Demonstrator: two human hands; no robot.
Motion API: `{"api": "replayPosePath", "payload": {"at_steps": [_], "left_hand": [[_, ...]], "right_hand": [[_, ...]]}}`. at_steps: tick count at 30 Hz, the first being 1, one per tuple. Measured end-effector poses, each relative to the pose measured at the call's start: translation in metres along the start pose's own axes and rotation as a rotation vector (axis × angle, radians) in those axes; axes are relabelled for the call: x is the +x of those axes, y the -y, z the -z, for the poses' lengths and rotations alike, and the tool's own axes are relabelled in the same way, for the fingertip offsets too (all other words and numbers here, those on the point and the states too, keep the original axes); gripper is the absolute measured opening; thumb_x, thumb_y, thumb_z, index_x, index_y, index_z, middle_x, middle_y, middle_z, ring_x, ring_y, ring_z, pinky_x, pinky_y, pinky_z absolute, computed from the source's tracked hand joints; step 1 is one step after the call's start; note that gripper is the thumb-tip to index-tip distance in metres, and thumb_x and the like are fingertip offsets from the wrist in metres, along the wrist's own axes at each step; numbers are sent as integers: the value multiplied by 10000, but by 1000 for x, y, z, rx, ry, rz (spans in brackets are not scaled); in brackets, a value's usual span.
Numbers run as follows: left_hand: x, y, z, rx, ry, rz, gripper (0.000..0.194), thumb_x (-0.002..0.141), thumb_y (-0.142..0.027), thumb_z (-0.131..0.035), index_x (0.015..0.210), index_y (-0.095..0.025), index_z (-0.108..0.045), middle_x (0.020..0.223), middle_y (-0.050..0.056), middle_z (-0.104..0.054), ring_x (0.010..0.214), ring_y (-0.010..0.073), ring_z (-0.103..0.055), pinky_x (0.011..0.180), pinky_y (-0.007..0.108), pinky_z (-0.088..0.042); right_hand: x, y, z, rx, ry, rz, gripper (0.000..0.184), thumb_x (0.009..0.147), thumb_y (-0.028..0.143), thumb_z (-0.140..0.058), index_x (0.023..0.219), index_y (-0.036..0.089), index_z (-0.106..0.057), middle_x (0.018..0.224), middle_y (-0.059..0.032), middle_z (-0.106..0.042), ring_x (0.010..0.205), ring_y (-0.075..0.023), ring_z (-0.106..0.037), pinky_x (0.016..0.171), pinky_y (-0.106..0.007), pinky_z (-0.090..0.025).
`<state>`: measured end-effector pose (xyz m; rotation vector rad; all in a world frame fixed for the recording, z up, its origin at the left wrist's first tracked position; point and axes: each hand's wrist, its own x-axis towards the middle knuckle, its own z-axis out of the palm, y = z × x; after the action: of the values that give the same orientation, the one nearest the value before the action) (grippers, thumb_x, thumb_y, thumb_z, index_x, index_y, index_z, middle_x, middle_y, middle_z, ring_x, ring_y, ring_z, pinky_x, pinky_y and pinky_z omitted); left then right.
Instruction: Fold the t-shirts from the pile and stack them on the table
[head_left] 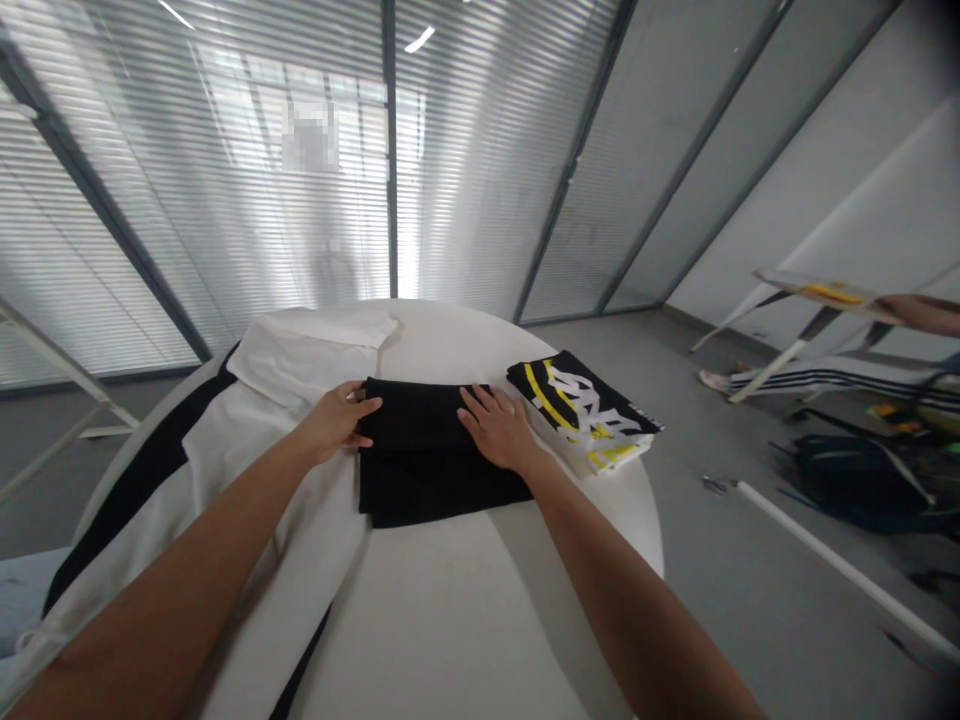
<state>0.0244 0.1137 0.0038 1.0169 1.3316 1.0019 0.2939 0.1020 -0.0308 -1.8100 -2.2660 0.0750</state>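
My left hand (334, 420) and right hand (495, 428) rest open, fingers spread, on either end of the folded black cloth (439, 480).

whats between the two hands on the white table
The head view shows folded black cloth between the left hand and the right hand.

Right now we've got two hands, the left hand (334, 420) and the right hand (496, 428), on one round white table (442, 600)! Three garments up there: one white (285, 360), one plain black (435, 490), one printed (577, 410). Far right, one dark bag (855, 480), one white rod (847, 565)!
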Motion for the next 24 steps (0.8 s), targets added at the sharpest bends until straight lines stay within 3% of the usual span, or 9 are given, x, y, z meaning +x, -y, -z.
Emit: {"api": "replayPosePath", "payload": {"at_steps": [4,8,13,17,24], "left_hand": [[5,5,4,-101,22,-1,505,637,-201,-825,1105,-194,-637,1000,66,-654,639,143,-637,399,261,-566],[9,7,7,-166,30,8,485,610,-174,-838,1063,-188,-667,1007,69,-669,650,139,-644,400,227,-556],[8,4,11,-187,93,0,509,617,-210,-846,1092,-189,-664,1004,70,-673,636,128,-644,401,210,-558],[7,4,13,-208,169,-52,548,617,-231,-850,1127,-200,-652,1046,71,-663,659,148,-661,408,258,-589],[4,0,11,-236,208,-167,536,638,-231,-831,1141,-242,-644,1057,43,-664,812,202,-690,518,368,-643]], "right_hand": [[5,-10,-2,-66,-74,-146,556,998,480,-334,1465,190,-414,1512,-145,-410,1420,-344,-288,1128,-568,-209],[9,-13,2,-62,-118,-269,485,997,402,-342,1250,80,-603,1298,-227,-573,1272,-328,-464,1052,-490,-341],[15,-15,7,8,-113,-337,396,951,427,-437,1058,159,-708,1236,-179,-607,1208,-335,-502,1026,-497,-353],[22,-20,8,105,-110,-283,293,917,312,-491,1051,162,-705,1157,-135,-667,1150,-271,-566,1041,-406,-360],[27,-32,4,554,-282,-351,238,884,303,-495,1031,193,-646,1021,-59,-701,1006,-203,-641,937,-343,-465]]}}
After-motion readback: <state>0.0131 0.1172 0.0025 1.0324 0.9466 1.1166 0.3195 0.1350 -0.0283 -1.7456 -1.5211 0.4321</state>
